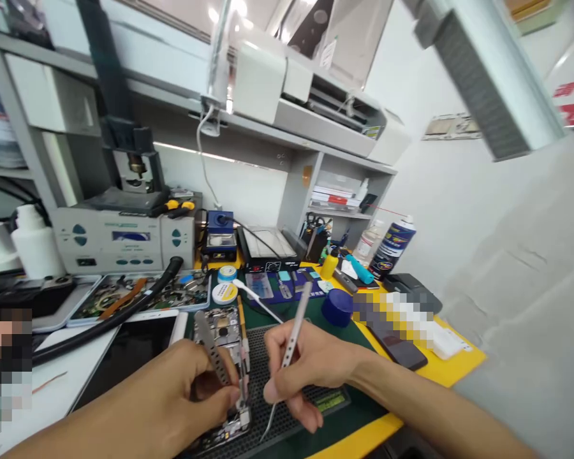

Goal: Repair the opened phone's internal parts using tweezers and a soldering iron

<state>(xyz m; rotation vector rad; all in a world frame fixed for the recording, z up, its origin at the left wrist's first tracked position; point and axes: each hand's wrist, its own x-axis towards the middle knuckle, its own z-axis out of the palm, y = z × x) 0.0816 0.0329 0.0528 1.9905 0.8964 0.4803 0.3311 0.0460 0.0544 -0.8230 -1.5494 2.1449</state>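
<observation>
An opened phone (pixel 226 322) with its inner boards bare lies on a black perforated pad (pixel 263 344). My left hand (pixel 191 389) is over the phone's lower half, its fingers pinched round grey metal tweezers (pixel 213 350) with holes along the shank; their tips are hidden behind the fingers. Right of the phone, my right hand (pixel 306 363) grips silver curved-tip tweezers (pixel 294 335) like a pen. Their thin bent end points down at the pad, apart from the phone. A thin orange-brown stick (pixel 242 315) lies along the phone's right edge.
To the left are a white tablet (pixel 138 344), a black hose (pixel 148 293) and a tray of circuit boards (pixel 95 303). A blue round lid (pixel 337 307), a white brush (pixel 253 293) and small round tins (pixel 224 293) sit beyond the pad. A dark phone (pixel 397 341) lies right.
</observation>
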